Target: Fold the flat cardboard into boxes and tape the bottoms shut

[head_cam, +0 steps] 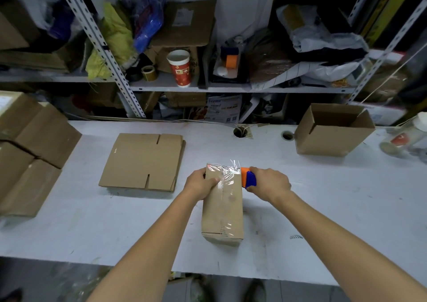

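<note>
A folded cardboard box (223, 211) lies on the white table (323, 209) in front of me, with clear tape running along its top seam and crinkled over its far end. My left hand (201, 184) grips the box's far left edge, thumb pressing on top. My right hand (269, 182) holds an orange and blue tape dispenser (249, 179) against the box's far right corner. A stack of flat cardboard (142, 162) lies to the left of the box.
An open finished box (332, 130) stands at the back right. Several closed boxes (30, 149) are piled at the left edge. Two cable holes (240, 132) sit near the table's back. Cluttered metal shelves (184, 87) with a red paper cup (180, 69) rise behind.
</note>
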